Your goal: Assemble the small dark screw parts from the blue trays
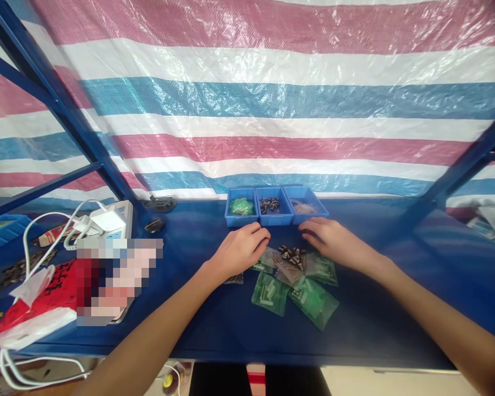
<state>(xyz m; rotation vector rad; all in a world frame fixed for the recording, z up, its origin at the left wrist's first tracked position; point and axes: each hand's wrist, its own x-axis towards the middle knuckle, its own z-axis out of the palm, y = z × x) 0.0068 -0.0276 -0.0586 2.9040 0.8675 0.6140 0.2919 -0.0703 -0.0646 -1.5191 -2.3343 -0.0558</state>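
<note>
"Blue plastic is catching my eye: three small bins (241, 222) are standing side by side on the blue tabletop (367, 324). What are they holding?"

"Taking the dark screws (292, 257) as the middle of the clock, the left bin is sitting toward 10 to 11 and holding green packets (241, 206). The middle one, near 11, is carrying small dark fasteners (269, 205), and the right one, about 12, is holding clear packets (303, 207)."

"And the screws themselves?"

"They're lying loose in a heap, partly over a clear bag (287, 270). Green bags (269, 293) are surrounding them at 4, 5, 7 and 9 o'clock."

"What are the hands doing?"

"The left hand (242, 248) is hovering or resting at 9, its fingers curling down; I can't tell whether it's gripping anything. The right hand (324, 236) is reaching in at 2, just before the right bin, its fingers loosely parting, released."

"Anything farther out?"

"A black mouse (154, 226) is lying toward 10, with a white power strip (126, 217) beyond it. A red bag (61, 289) is lying between 8 and 9, and a striped sheet (272, 99) is hanging behind everything."
</note>
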